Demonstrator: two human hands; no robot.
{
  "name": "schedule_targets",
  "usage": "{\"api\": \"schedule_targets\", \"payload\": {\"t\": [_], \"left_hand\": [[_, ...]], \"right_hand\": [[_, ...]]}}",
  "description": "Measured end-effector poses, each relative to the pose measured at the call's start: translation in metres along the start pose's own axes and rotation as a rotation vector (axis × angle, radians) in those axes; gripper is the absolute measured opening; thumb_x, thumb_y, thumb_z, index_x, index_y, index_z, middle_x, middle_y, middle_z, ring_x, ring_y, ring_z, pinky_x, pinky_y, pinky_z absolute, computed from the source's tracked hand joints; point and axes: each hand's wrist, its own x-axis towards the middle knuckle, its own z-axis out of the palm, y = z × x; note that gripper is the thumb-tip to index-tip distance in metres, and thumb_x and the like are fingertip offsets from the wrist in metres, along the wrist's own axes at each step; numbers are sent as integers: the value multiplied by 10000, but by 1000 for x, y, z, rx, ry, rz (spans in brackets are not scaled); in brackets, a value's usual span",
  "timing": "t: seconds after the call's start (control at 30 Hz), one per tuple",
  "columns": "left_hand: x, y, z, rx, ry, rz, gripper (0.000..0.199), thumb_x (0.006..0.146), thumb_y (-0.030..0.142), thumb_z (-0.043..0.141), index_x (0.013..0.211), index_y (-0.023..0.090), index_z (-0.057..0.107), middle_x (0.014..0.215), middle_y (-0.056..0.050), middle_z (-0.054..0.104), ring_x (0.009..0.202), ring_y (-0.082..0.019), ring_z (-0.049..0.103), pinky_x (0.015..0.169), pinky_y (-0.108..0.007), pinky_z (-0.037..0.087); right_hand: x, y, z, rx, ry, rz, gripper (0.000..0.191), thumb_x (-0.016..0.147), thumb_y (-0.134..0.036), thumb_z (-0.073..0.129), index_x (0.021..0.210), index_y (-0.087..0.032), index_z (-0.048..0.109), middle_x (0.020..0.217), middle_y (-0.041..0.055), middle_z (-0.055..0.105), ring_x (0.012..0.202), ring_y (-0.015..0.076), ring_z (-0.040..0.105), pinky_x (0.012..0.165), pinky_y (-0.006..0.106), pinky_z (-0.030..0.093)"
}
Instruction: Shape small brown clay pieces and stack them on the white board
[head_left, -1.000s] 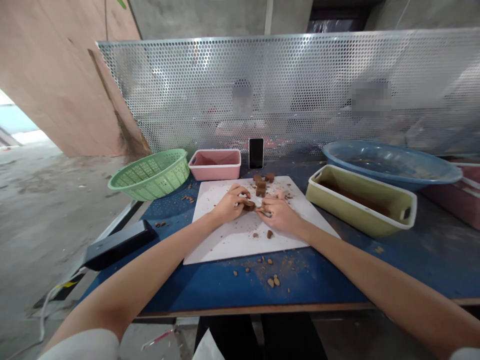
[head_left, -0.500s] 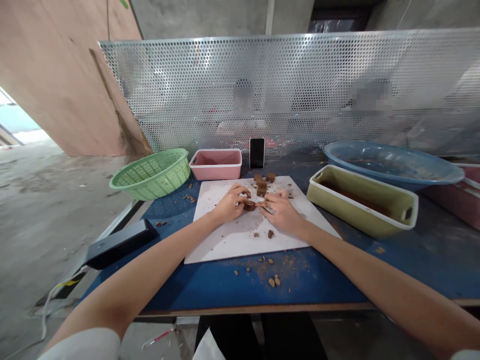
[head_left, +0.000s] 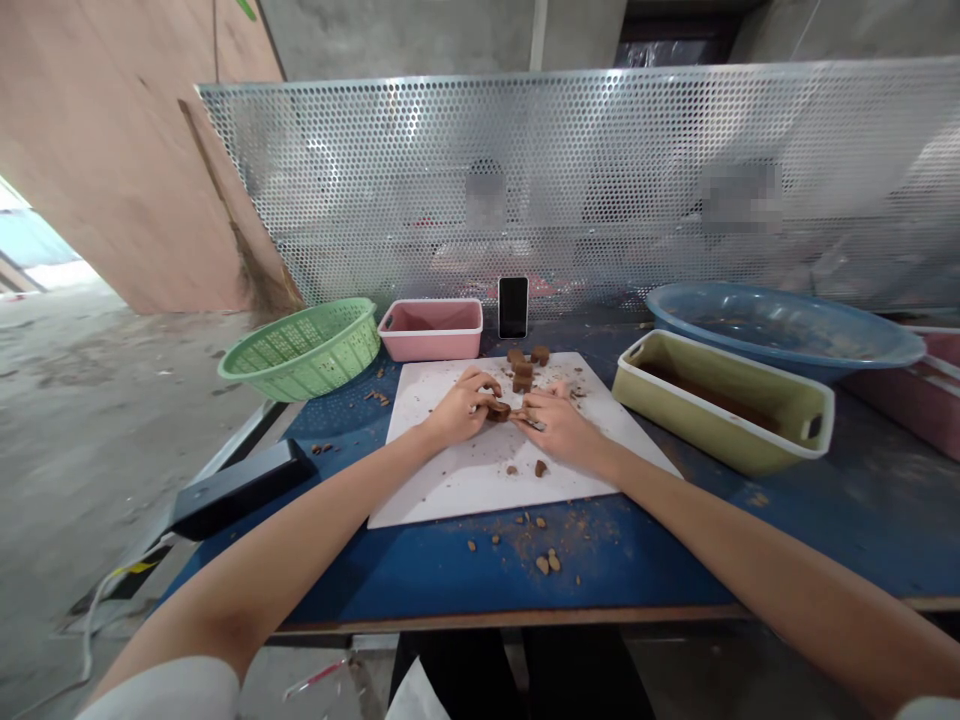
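Pinching a dark brown piece (head_left: 498, 412) on the white board (head_left: 450, 488), the left hand (head_left: 459, 410) has its fingers curled nearly closed, while the right hand (head_left: 559, 428) sits just beside it, fingers bent and drawn together; whether it grips anything is too small to tell. Brown blocks (head_left: 523, 376) lie just beyond the hands, and crumbs dot the board. The board lies on a blue tabletop (head_left: 420, 575) strewn with small lumps and brown dust near its front edge. Along the back stand a green basket (head_left: 304, 350), a pink bin (head_left: 435, 345) and an upright phone (head_left: 513, 307), with an olive bin (head_left: 720, 400) and a wide blue basin (head_left: 787, 325) on the right. A perforated metal panel (head_left: 555, 180) rises behind, and a bare grey floor (head_left: 97, 400) meets a pinkish wall (head_left: 112, 150) at left
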Motion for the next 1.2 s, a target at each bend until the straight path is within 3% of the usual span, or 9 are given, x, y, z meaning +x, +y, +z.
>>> {"api": "schedule_targets", "payload": {"t": [0.1, 0.23, 0.4, 0.53, 0.67, 0.8, 0.93, 1.07, 1.2], "left_hand": [[0, -1, 0, -7, 3, -4, 454, 816, -82, 534, 912, 239, 841, 1075, -63, 735, 1071, -222, 606, 984, -412, 558], [0, -2, 1, -19, 13, 24, 474, 788, -98, 528, 911, 237, 842, 1065, -59, 736, 1070, -218, 603, 987, -398, 553], [0, 0, 0, -9, 7, -3, 472, 787, -91, 529, 914, 237, 843, 1070, -59, 738, 1071, -218, 610, 987, -396, 554], [0, 2, 0, 1, -6, -17, 454, 806, -71, 533, 906, 242, 846, 1074, -62, 743, 1073, -227, 612, 989, -411, 556], [0, 0, 1, -16, 9, -17, 435, 810, -60, 537, 894, 236, 844, 1073, -65, 748, 1077, -232, 612, 994, -421, 553], [0, 0, 1, -22, -5, -27, 438, 814, -54, 535, 900, 243, 846, 1069, -66, 745, 1071, -232, 609, 992, -422, 550], [1, 0, 1, -23, -14, -36, 432, 821, -50, 532, 900, 239, 843, 1074, -68, 741, 1077, -231, 609, 990, -418, 550], [1, -1, 2, -24, -11, -28, 438, 797, -57, 525, 879, 239, 837, 1062, -66, 739, 1077, -232, 611, 993, -422, 546], [0, -1, 1, -45, 4, -23, 466, 769, -56, 505, 928, 229, 837, 1074, -72, 737, 1077, -236, 611, 1003, -436, 538]], "right_hand": [[1, -1, -1, 10, 65, 29, 329, 1114, -311, 540, 911, -213, 779, 791, 31, 652, 834, 201, 604, 877, 425, 319], [1, -2, -2, 29, 6, -12, 341, 1101, -298, 562, 839, -206, 760, 793, 31, 667, 849, 201, 624, 874, 417, 329], [2, -1, -1, 26, 98, -12, 310, 1105, -307, 557, 937, -204, 796, 786, 32, 673, 809, 194, 615, 875, 422, 335], [2, 0, 0, 54, 2, -34, 340, 1113, -316, 548, 906, -218, 799, 796, 29, 682, 856, 203, 635, 887, 423, 332], [1, 1, 0, 53, 43, 28, 358, 1128, -367, 517, 1001, -230, 822, 812, 39, 685, 842, 206, 623, 891, 423, 346], [2, 0, -1, 64, -62, 9, 375, 1136, -374, 496, 1026, -238, 828, 825, 45, 710, 865, 206, 637, 913, 428, 345], [3, -2, -2, 53, -5, 35, 361, 1133, -390, 503, 1074, -241, 828, 832, 51, 726, 879, 213, 649, 925, 438, 347], [4, -2, -1, 38, -42, 15, 381, 1136, -389, 491, 1027, -254, 831, 816, 46, 721, 880, 215, 645, 918, 437, 347], [3, -4, -4, 18, 90, 112, 418, 1136, -431, 472, 1030, -219, 816, 840, 54, 700, 840, 215, 625, 916, 447, 349]]}}
